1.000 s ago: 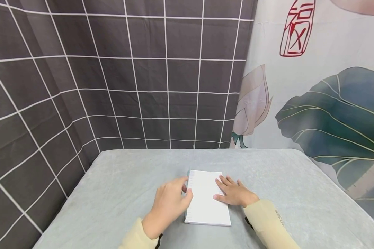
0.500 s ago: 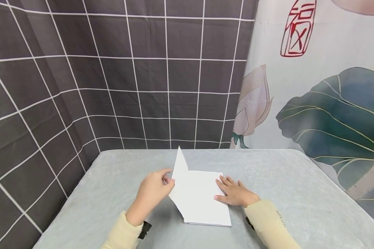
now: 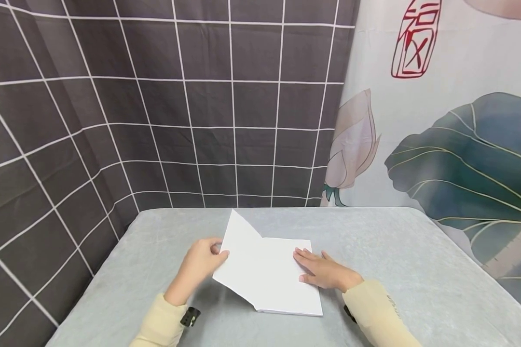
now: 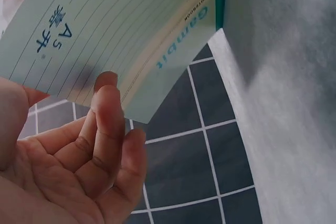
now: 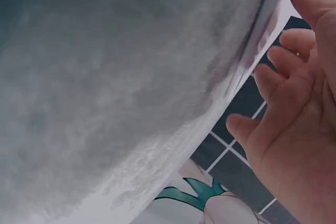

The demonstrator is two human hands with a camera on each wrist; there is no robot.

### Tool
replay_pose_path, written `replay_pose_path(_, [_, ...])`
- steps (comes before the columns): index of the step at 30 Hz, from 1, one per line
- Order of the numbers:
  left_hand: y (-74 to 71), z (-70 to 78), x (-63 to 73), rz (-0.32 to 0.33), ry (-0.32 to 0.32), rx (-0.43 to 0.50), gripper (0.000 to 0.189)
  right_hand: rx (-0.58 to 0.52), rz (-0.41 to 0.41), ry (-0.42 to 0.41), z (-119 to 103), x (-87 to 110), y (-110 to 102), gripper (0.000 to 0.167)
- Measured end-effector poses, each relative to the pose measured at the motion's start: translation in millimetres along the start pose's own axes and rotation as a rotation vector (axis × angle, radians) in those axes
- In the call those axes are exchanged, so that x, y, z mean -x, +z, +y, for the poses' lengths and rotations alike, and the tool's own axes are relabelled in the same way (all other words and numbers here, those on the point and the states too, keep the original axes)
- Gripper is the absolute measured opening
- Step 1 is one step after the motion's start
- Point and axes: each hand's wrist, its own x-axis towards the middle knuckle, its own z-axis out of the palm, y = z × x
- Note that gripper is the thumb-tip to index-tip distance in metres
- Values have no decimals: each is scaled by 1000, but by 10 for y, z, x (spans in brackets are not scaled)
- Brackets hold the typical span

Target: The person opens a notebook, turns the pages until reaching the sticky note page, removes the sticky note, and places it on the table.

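A notebook (image 3: 282, 284) with blank-looking white pages lies on the table in the head view. Its left leaf (image 3: 239, 260) stands raised at a slant. My left hand (image 3: 199, 262) pinches that leaf by its outer edge, thumb on the white side and fingers behind. In the left wrist view the leaf's underside (image 4: 152, 45) is pale green, with lines and the words "Gambit", "NOTEBOOK" and "A5". My right hand (image 3: 325, 271) rests on the right part of the notebook with fingers extended. The right wrist view shows the right hand (image 5: 299, 119) by the notebook's edge (image 5: 262, 30).
A light grey cloth covers the table (image 3: 395, 246). Behind it hangs a dark curtain with a white grid (image 3: 208, 106), and to the right a white curtain (image 3: 382, 168) with lotus prints. Both sleeves are cream, with a black band (image 3: 190, 316) at the left wrist.
My left hand has taken hold of the notebook's left leaf, raised it and swung it leftward. The right hand stays on the page, its fingers shifted slightly left.
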Motion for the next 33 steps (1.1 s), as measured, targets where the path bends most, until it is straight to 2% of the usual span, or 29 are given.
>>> replay_pose_path(6, [-52, -145, -37, -71, -48, 49, 41, -44, -65, -1, -22, 74, -20, 66])
replay_pose_path(10, [-96, -192, -37, -98, -60, 79, 43, -53, -78, -8, -18, 135, -10, 82])
replay_pose_path(13, [-110, -220, -24, -112, -70, 79, 43, -25, -76, -45, -17, 180, 15, 95])
replay_pose_path(18, [-108, -282, -13, -136, -94, 79, 44, -29, -93, -93, -25, 241, 35, 106])
replay_pose_path(24, [-98, -365, 4, -155, -119, 65, 45, -55, -131, -76, -28, 286, 20, 107])
replay_pose_path(33, [-79, -465, 43, -200, -132, 25, 45, -26, -91, -106, 49, 327, 24, 105])
